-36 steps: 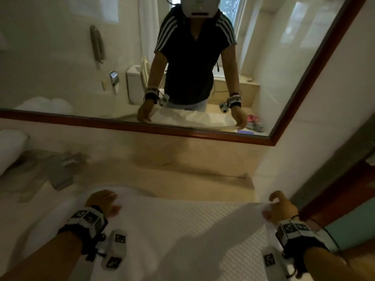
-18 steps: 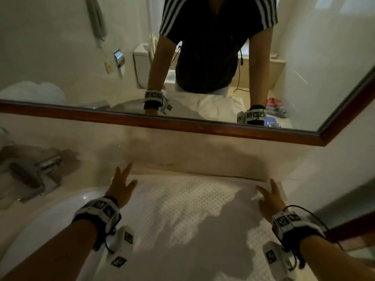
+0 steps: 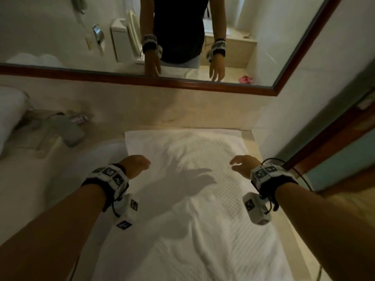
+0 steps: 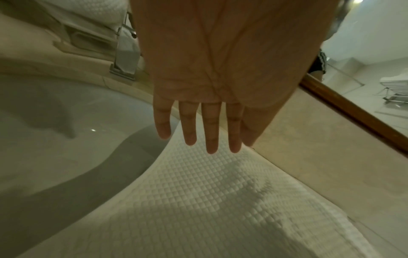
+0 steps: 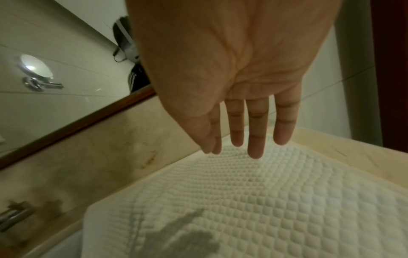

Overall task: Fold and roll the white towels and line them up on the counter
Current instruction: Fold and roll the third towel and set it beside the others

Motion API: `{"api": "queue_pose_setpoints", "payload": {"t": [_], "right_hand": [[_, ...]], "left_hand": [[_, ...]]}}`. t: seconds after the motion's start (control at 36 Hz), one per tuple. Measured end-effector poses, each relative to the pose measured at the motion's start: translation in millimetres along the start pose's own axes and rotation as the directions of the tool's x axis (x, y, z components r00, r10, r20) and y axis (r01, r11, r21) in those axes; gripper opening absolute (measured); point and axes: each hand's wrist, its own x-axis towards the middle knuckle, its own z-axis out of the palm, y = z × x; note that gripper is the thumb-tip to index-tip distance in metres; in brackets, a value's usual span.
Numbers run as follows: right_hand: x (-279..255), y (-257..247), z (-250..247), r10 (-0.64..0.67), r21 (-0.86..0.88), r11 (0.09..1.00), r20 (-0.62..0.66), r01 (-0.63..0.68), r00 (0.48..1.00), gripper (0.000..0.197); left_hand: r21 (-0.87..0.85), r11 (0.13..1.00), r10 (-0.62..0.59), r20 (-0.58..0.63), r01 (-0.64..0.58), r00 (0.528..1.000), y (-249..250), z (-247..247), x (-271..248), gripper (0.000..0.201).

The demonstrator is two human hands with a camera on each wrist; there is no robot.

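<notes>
A white waffle-textured towel [image 3: 188, 199] lies spread flat lengthwise on the beige counter [image 3: 174, 122], its far edge close to the backsplash. My left hand [image 3: 136, 165] hovers above the towel's left side, fingers straight and holding nothing; the left wrist view shows those fingers [image 4: 210, 129] over the towel's edge [image 4: 198, 200]. On the other side my right hand [image 3: 242, 164] floats over the towel, also empty. Its straight fingers [image 5: 256, 132] point at the towel's far right corner [image 5: 253, 192] in the right wrist view.
A white sink basin [image 3: 105, 157] lies partly under the towel's left edge, with a chrome faucet [image 3: 69, 128] behind it. More white towels [image 3: 10, 114] sit at far left. A wood-framed mirror [image 3: 142, 80] runs along the backsplash. A wall and door frame [image 3: 332, 138] close the right side.
Both hands let go of the towel's far corners, smoothed over it with flat fingers, then lifted and drew back toward me. The towel now lies flat.
</notes>
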Motion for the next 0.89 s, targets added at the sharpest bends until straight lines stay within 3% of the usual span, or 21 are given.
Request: {"api": "queue_pose_setpoints", "payload": {"t": [0.11, 0.22, 0.33, 0.44, 0.53, 0.58, 0.69, 0.75, 0.86, 0.89], "right_hand": [[-14.7, -6.4, -11.4, 0.011, 0.004, 1.000, -0.030, -0.011, 0.999, 0.029], [5.1, 3.9, -22.8, 0.084, 0.050, 0.995, -0.074, -0.081, 0.994, 0.030], [60.8, 16.7, -28.3, 0.197, 0.138, 0.974, -0.143, -0.177, 0.970, 0.032], [130.7, 23.3, -27.3, 0.320, 0.227, 0.932, -0.149, -0.283, 0.936, 0.039], [172.7, 27.8, -18.3, 0.363, 0.228, 0.918, -0.152, -0.325, 0.919, 0.041], [196.4, 32.7, -10.7, 0.384, 0.317, 0.892, -0.157, -0.322, 0.910, 0.040], [234.1, 57.1, 7.2, 0.408, 0.309, 0.887, -0.169, -0.345, 0.897, 0.043], [226.1, 53.9, 5.3, 0.365, 0.281, 0.909, -0.183, -0.308, 0.913, 0.045], [204.8, 35.9, -4.4, 0.322, 0.268, 0.927, -0.214, -0.262, 0.922, 0.032], [193.0, 22.4, -11.1, 0.300, 0.303, 0.927, -0.238, -0.223, 0.924, 0.032]], "left_hand": [[-0.036, 0.999, -0.018, 0.005, 0.018, 1.000, -3.4, -7.1, -10.7, 0.039], [-0.081, 0.994, -0.086, -0.123, 0.076, 0.989, -10.1, -26.1, 4.0, 0.043], [-0.113, 0.990, -0.116, -0.321, 0.084, 0.940, -17.7, -39.9, 41.9, 0.042], [-0.143, 0.984, -0.157, -0.439, 0.104, 0.885, -20.4, -53.2, 108.3, 0.036], [-0.190, 0.975, -0.195, -0.466, 0.118, 0.863, -23.7, -63.5, 144.1, 0.044], [-0.183, 0.972, -0.219, -0.459, 0.150, 0.861, -28.1, -65.2, 159.6, 0.047], [-0.064, 0.978, -0.204, -0.480, 0.198, 0.853, -38.4, -65.8, 180.3, 0.043], [-0.060, 0.980, -0.192, -0.498, 0.187, 0.845, -39.2, -67.2, 183.3, 0.032], [-0.021, 0.991, -0.129, -0.449, 0.134, 0.884, -29.9, -72.0, 175.2, 0.002], [-0.034, 0.994, -0.109, -0.431, 0.104, 0.896, -25.8, -72.3, 171.0, 0.006]]}}
